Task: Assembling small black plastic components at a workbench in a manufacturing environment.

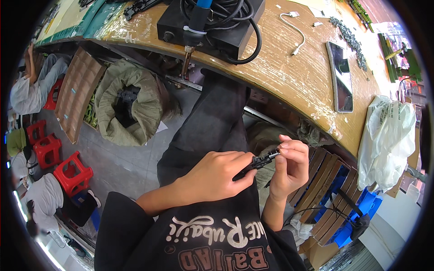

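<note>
Above my lap, my left hand (217, 175) is closed around a slim black plastic part (258, 162) with notched, uneven edges. Its free end points right and carries a short, light grey, rod-like tip (274, 155). Thumb and fingertips of my right hand (291, 168) pinch at that end; whether they hold a separate small piece there cannot be made out. Much of the part is hidden inside my left hand.
A wooden workbench (289, 77) curves ahead, bearing a black box (167, 27) with coiled cable, a phone (340, 77), a white cable (293, 30) and small dark parts (350, 38). An open sack (129, 104) stands left; red stools (72, 174) and seated people lie beyond.
</note>
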Demonstrator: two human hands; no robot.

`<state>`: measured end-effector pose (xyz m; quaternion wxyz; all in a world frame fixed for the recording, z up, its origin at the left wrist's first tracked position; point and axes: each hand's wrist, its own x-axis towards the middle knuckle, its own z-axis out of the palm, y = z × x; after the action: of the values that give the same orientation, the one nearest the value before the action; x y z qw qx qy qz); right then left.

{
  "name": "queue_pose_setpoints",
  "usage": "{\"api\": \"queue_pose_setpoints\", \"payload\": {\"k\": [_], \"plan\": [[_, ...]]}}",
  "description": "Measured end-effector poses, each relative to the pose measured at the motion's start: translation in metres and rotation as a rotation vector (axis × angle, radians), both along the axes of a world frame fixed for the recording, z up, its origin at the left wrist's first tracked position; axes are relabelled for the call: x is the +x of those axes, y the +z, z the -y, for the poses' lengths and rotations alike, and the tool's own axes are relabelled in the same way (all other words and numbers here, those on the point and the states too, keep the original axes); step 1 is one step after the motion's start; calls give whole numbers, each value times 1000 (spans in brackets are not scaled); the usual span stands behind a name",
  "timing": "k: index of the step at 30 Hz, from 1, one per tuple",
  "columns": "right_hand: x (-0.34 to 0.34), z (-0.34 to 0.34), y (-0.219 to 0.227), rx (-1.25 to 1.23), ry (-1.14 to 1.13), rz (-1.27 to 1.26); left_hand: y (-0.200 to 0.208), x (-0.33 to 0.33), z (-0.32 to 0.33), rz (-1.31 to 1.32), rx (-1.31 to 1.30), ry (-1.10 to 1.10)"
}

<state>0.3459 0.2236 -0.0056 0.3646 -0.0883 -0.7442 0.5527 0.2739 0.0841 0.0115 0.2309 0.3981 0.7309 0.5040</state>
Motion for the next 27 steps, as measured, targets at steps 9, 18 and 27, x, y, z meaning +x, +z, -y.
{"api": "queue_pose_setpoints", "payload": {"k": [9,18,27], "plan": [[2,1,-2,-175,57,36,-3,1,0,-40,-6,12],[0,-7,5,-246,253,341,-8,-10,11,127,-104,-107],[-18,19,-1,-354,422,190,-68,-23,23,1391,288,-337]]}}
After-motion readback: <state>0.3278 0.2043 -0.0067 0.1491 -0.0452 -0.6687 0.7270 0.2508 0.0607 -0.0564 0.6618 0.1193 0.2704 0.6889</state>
